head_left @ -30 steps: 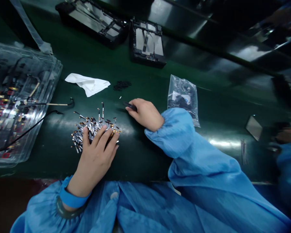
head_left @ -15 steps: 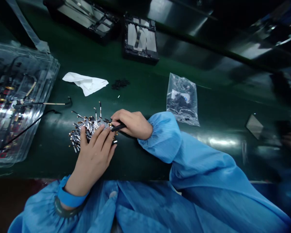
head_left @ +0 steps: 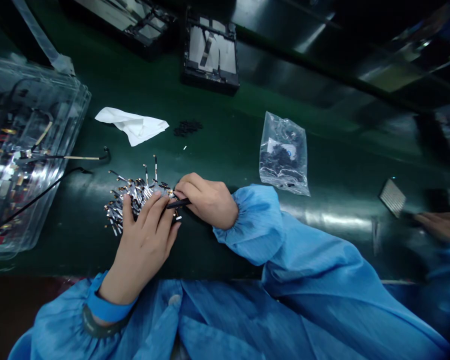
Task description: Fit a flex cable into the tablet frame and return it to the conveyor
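My left hand [head_left: 144,240] lies with fingers spread over the near edge of a pile of small silver-and-black flex cables [head_left: 123,205] with gold-coloured ends. My right hand [head_left: 208,200] is closed on a slim black tool [head_left: 179,203], whose exact kind I cannot make out. The tool points left and reaches the fingers of my left hand at the pile's right side. My right fingertips are beside small gold and black parts there, and what they touch is partly hidden.
Clear plastic trays [head_left: 69,130] of parts and cables stand left. Beyond the pile lie a white wipe [head_left: 138,127] and small black pieces [head_left: 187,127]. A clear bag [head_left: 283,155] lies right of them. Black boxes [head_left: 212,55] stand behind. Another person's hand [head_left: 440,225] is far right.
The black tool's tip has shifted slightly left and down over my left fingers. My left hand stays on the pile. The other person's hand at far right has come further into view.
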{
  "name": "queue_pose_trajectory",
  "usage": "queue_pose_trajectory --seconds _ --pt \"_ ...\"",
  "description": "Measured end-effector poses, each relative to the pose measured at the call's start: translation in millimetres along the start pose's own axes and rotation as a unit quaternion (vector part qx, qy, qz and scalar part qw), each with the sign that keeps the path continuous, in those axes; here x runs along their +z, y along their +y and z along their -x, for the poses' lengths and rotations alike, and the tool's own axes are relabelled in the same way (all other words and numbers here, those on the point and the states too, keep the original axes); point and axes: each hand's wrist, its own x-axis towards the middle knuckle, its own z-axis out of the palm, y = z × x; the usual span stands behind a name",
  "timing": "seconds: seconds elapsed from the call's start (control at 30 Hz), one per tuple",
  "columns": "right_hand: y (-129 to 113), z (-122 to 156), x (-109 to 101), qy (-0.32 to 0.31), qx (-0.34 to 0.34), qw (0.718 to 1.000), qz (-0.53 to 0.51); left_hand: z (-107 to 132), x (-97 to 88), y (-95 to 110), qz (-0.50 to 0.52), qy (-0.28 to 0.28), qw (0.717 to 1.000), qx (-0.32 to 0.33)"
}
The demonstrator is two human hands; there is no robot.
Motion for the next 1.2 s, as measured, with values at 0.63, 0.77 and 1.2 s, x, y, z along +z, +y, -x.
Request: queue_pose_trajectory --seconds 0.63,0.77,1.2 --pt "6.4 5.1 -0.9 0.035 -0.002 0.997 -0.070 0.7 -2.1 1.7 0.004 -0.011 1.000 -0.010" --pt "12.0 11.0 0.2 0.025 -0.024 0.997 -0.074 0.8 -2.1 2.2 0.005 -0.018 1.000 -0.013" --pt "3.0 17.9 3.2 0.024 -0.076 0.996 0.046 2.5 -2.6 3.3 0.012 -0.019 0.999 -0.025"
